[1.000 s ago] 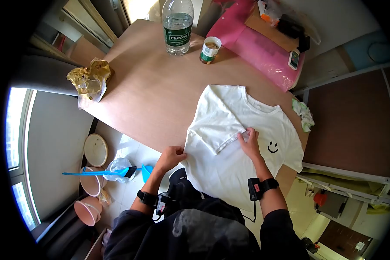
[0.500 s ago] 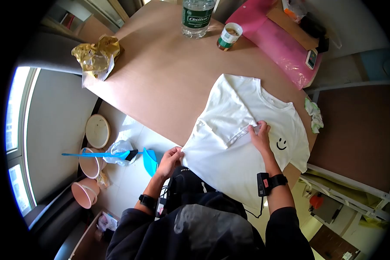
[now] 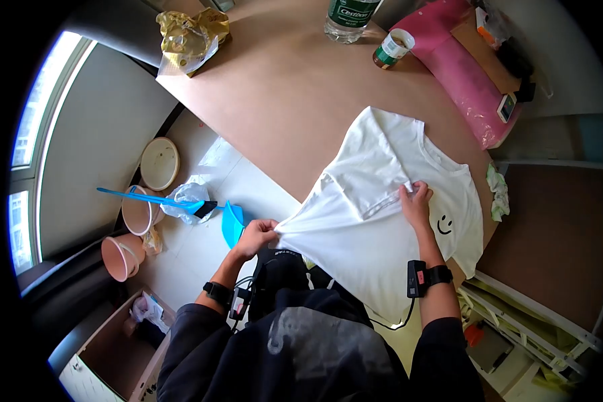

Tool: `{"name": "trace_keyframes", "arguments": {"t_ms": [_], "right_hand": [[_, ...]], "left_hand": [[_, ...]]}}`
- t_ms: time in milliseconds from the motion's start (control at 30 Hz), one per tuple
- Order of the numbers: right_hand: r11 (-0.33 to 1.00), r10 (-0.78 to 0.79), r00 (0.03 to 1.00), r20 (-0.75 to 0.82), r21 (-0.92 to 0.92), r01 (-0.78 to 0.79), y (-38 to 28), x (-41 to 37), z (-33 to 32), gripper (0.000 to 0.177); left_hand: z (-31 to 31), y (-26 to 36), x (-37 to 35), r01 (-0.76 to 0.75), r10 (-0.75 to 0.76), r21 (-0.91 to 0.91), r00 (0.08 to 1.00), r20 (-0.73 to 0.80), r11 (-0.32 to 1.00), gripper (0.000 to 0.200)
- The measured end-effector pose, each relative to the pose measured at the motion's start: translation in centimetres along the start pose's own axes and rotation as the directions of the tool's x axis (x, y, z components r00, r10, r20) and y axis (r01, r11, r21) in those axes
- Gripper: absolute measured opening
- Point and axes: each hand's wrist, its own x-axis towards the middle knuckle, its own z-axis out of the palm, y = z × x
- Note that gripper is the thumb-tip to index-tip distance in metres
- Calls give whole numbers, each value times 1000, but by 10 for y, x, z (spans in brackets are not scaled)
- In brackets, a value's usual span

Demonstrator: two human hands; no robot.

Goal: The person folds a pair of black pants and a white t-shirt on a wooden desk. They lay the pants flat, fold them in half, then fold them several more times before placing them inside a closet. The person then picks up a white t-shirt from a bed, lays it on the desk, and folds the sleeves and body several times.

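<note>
A white T-shirt (image 3: 355,251) with a black smiley face lies across the table's near edge, its collar toward the far right. One sleeve is folded inward over the body, and the lower part hangs off the table toward me. My left hand (image 3: 258,238) pinches the shirt's side edge at the left and holds it out taut, past the table's edge. My right hand (image 3: 417,203) is closed on the sleeve's cuff, near the middle of the shirt. Each wrist wears a black strapped device with a cable.
On the brown table (image 3: 281,100) stand a large water bottle (image 3: 350,20), a paper cup (image 3: 393,48) and a crumpled gold bag (image 3: 191,40). A pink package (image 3: 449,74) lies at the back right. Buckets (image 3: 122,257) and a blue dustpan (image 3: 232,224) are on the floor at left.
The head view has turned, so the table and shirt appear shifted right. My left hand has drawn the shirt's edge slightly outward; my right hand stays at the cuff.
</note>
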Motion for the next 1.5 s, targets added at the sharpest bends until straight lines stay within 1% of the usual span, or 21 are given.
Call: {"name": "trace_keyframes", "arguments": {"t_ms": [67, 133, 267, 300, 333, 400, 533, 567, 667, 800, 900, 967, 1067, 1100, 1167, 1200, 1267, 1333, 1400, 1467, 1500], "right_hand": [[999, -24, 1000, -3, 32, 24, 3, 1, -1, 55], [999, -16, 1000, 8, 30, 16, 4, 2, -1, 54], [996, -64, 997, 36, 67, 61, 16, 14, 2, 53], [996, -36, 998, 55, 85, 32, 18, 15, 1, 53], [995, -10, 997, 77, 102, 2, 19, 17, 2, 53], [996, -29, 996, 85, 87, 22, 23, 19, 2, 53], [997, -64, 994, 84, 56, 59, 27, 22, 3, 52], [996, -70, 994, 85, 58, 65, 26, 22, 4, 52], [998, -26, 996, 86, 62, 21, 22, 21, 1, 52], [993, -116, 991, 71, 43, 113, 32, 28, 2, 51], [994, -99, 989, 107, 59, 93, 22, 30, -9, 49], [945, -289, 957, 26, -152, 289, -28, 11, -31, 45], [654, -725, 673, 145, -161, 739, -85, -14, -21, 36], [509, -833, 494, 249, -5, 861, -106, -30, -12, 39], [199, -908, 118, 402, 167, 966, -146, -58, 20, 42], [124, -896, 15, 443, 218, 968, -176, -83, 20, 43], [63, -926, -46, 374, 273, 960, -194, -104, 40, 36], [158, -760, -162, 629, 422, 893, -198, -108, 68, 29], [155, -745, -146, 651, 382, 911, -202, -115, 67, 24], [324, -746, -31, 665, 403, 856, -206, -119, 62, 24], [318, -742, -41, 669, 405, 857, -204, -118, 63, 24]], "left_hand": [[5, -5, -3, 33, -29, -75, 998, 54, 997, 5], [9, -8, -8, 77, -148, 313, 966, 211, 947, 12], [16, -20, -18, -35, 8, 504, 998, 56, 863, 18], [12, -29, -16, -38, 34, 273, 999, 20, 961, 11], [9, -31, -18, -44, 43, 262, 999, 8, 964, 11], [-2, -35, -21, -31, 26, -132, 999, -39, 991, 6], [3, -38, -26, 19, -24, -211, 1000, -20, 977, 9], [2, -38, -27, 62, -46, -154, 994, 103, 986, 15], [8, -37, -36, -30, -63, 416, 976, 208, 909, 23], [15, -42, -38, -29, -24, 452, 994, 110, 892, 26], [16, -40, -47, -77, 58, 288, 996, 73, 955, 27], [17, -32, -56, -92, 81, 293, 995, 50, 952, 26], [21, -38, -61, -108, 100, 228, 994, 47, 968, 26], [24, -40, -60, -121, 115, 141, 992, 48, 983, 27], [33, -41, -60, -153, 140, 197, 987, 77, 968, 27], [35, -40, -62, -182, 165, 250, 982, 89, 951, 28], [42, -34, -67, -193, 176, 236, 980, 95, 952, 26], [43, -35, -73, -190, 187, 19, 977, 105, 982, 25], [39, -44, -78, -223, 229, -97, 971, 64, 970, 20], [32, -46, -87, -156, 161, 304, 987, 9, 940, 26], [28, -66, -83, -173, 195, 310, 980, -40, 935, 29]]}}
